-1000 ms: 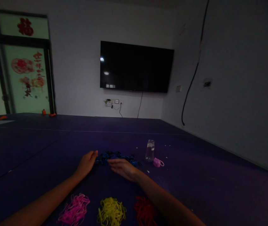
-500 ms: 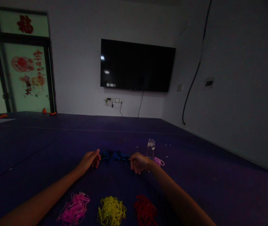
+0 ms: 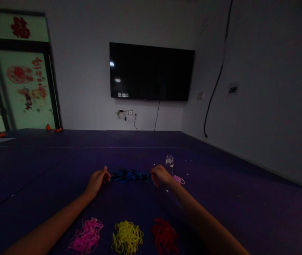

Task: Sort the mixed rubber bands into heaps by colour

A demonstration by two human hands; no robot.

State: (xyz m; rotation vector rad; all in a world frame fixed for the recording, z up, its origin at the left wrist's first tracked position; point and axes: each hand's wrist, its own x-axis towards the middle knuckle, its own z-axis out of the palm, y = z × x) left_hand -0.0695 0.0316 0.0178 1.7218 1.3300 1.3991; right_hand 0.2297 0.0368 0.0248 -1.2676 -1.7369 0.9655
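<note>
A tangle of blue and black rubber bands (image 3: 130, 175) stretches sideways between my two hands, just above or on the purple table; I cannot tell which. Its left end is pinched in the closed fingers of my left hand (image 3: 97, 180). My right hand (image 3: 161, 176) grips the other end, fingers curled in and the wrist bent. Closer to me lie three loose piles in a row: pink rubber bands (image 3: 87, 235), yellow rubber bands (image 3: 127, 237) and red rubber bands (image 3: 164, 235). Neither hand touches these piles.
Just behind my right hand stands a clear glass bottle (image 3: 169, 163), with a pink looped lid (image 3: 178, 179) beside it. Small white scraps dot the purple tabletop (image 3: 220, 198). Orange objects (image 3: 57, 130) sit at the far left edge. A television (image 3: 152, 72) hangs on the wall.
My hands have drawn farther apart, the left one leftward and the right one slightly right and up. The blue bundle between them is pulled longer. The camera view has shifted slightly.
</note>
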